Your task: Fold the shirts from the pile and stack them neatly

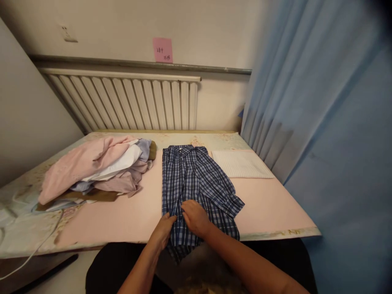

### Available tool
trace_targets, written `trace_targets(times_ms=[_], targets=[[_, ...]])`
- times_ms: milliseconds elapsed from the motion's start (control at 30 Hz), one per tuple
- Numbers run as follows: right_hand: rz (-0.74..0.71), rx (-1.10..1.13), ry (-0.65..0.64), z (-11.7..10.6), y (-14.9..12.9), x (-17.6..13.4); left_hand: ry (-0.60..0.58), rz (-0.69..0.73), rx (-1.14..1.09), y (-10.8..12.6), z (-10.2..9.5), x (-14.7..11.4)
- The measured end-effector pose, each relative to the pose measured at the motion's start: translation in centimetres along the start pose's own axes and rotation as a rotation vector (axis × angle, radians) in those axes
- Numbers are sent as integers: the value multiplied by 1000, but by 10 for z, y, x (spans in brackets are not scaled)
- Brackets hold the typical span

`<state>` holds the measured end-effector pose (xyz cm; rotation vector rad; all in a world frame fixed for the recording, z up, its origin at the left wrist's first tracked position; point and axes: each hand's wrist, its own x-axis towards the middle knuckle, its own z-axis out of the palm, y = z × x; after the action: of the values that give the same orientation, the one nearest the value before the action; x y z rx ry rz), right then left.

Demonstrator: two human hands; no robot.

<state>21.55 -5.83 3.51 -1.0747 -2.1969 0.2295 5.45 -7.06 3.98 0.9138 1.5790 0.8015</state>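
Note:
A dark blue plaid shirt (183, 175) lies front up on the table, collar at the far end. Its left side is folded in, while one sleeve angles out to the right. The shirt's hem hangs over the near table edge. My left hand (165, 228) is closed on the shirt's left edge near the hem, thumb on top. Just to the right, my right hand (195, 217) rests on the lower front with its fingers curled into the cloth; the fingertips are partly hidden.
A heap of clothes (92, 167), pink on top, lies at the left. To the right is a folded white striped cloth (241, 164). A pink sheet (128, 220) covers the table. Behind stands a radiator (137, 98); a blue curtain (306, 102) hangs at the right. A white cord (39, 245) trails at left.

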Motion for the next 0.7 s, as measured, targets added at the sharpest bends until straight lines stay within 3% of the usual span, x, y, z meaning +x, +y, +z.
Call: trace_targets(times_ms=[167, 467, 700], targets=[[-59, -47, -77, 17, 1, -5, 76, 110, 279, -5, -9, 14], [-48, -112, -124, 13, 0, -5, 235, 225, 622, 5, -32, 38], [-56, -124, -132, 14, 1, -5, 281, 306, 795, 26, -25, 37]])
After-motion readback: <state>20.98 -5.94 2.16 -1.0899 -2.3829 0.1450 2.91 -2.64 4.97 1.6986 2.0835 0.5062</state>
